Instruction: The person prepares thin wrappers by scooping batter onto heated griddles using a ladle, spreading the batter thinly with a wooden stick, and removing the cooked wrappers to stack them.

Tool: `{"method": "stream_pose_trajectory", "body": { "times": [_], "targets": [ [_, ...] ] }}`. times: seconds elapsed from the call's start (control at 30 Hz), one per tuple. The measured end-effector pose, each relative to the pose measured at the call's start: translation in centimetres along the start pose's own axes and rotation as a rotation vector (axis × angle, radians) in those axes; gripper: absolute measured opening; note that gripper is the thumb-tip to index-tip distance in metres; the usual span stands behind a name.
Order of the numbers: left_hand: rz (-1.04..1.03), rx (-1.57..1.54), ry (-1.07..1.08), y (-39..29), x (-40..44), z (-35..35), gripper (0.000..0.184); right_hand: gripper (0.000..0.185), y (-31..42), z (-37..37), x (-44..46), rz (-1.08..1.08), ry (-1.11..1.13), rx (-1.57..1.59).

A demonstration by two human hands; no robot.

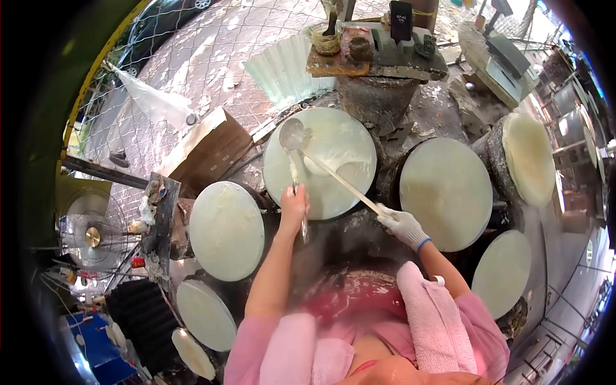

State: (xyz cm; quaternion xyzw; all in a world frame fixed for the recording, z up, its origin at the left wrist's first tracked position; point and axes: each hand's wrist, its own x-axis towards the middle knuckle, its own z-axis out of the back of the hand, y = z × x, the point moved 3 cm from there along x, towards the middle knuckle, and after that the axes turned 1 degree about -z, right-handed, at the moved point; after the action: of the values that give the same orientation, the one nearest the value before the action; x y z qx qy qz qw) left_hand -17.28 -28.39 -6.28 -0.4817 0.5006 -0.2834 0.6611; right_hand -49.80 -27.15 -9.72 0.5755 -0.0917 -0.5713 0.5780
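My bare left hand is closed round the handle of a ladle, whose round bowl is over the far left part of the middle round griddle. A white knitted glove covers my right hand, which grips a long wooden stick. The stick slants up and left across the griddle, and its far end lies beside the ladle; I cannot make out the tip's shape. Pale, wet-looking batter is smeared over the griddle's surface.
More pale-covered round plates stand around me: left, lower left, right and lower right. A tilted round one is farther right. A cardboard box, a fan and a board with jars surround them.
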Motion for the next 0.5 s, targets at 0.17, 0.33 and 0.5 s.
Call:
{"method": "stream_pose_trajectory", "body": {
  "times": [0.17, 0.33, 0.5],
  "targets": [
    [0.103, -0.138, 0.137, 2.3, 3.7, -0.9, 0.02, 0.05, -3.6, -7.0, -3.4, -0.095, -0.413, 0.121],
    [0.315, -0.384, 0.048, 3.2, -1.5, -0.5, 0.015, 0.043, 1.8, -14.1, -2.2, -0.11, -0.089, 0.604],
    [0.424, -0.564, 0.063, 4.0, -3.5, 0.1, 0.017, 0.044, -1.6, -12.7, 0.5, -0.013, -0.252, 0.544]
  ]
}}
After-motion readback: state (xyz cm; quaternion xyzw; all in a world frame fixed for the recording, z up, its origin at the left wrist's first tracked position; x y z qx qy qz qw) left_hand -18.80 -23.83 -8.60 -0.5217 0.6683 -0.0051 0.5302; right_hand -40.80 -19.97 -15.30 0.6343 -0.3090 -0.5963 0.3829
